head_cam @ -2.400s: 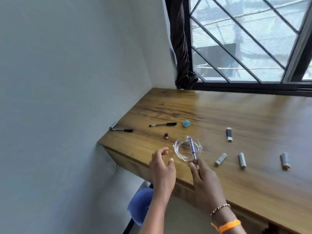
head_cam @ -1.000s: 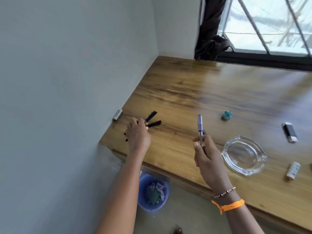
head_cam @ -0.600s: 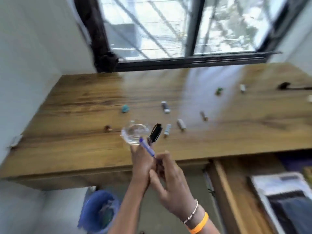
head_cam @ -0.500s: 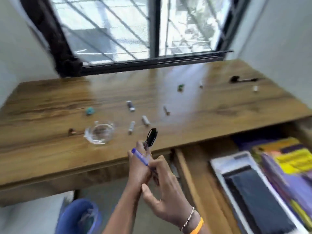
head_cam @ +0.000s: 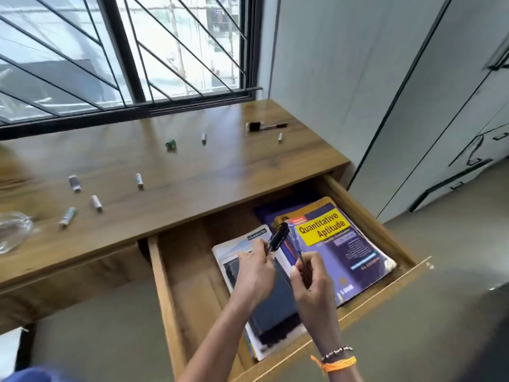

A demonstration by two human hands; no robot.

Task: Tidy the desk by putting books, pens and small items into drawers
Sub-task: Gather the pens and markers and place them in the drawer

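Observation:
Both hands hover over the open wooden drawer under the desk's right end. My left hand is shut on black pens whose caps point up and right. My right hand is shut on a blue pen held nearly upright. In the drawer lie a purple book titled Quantitative Aptitude and a dark-covered book beneath my hands. Several small white cylinders, such as one mid-desk, remain on the desk top.
A glass ashtray sits at the desk's left edge. A small green item, a black pen with a dark clip and a white-grey stick lie on the desk. Grey cabinets stand at right; a window behind.
The view swung right from the desk's left corner to the open drawer. My left hand picked up the black pens, and both hands moved over the books in the drawer.

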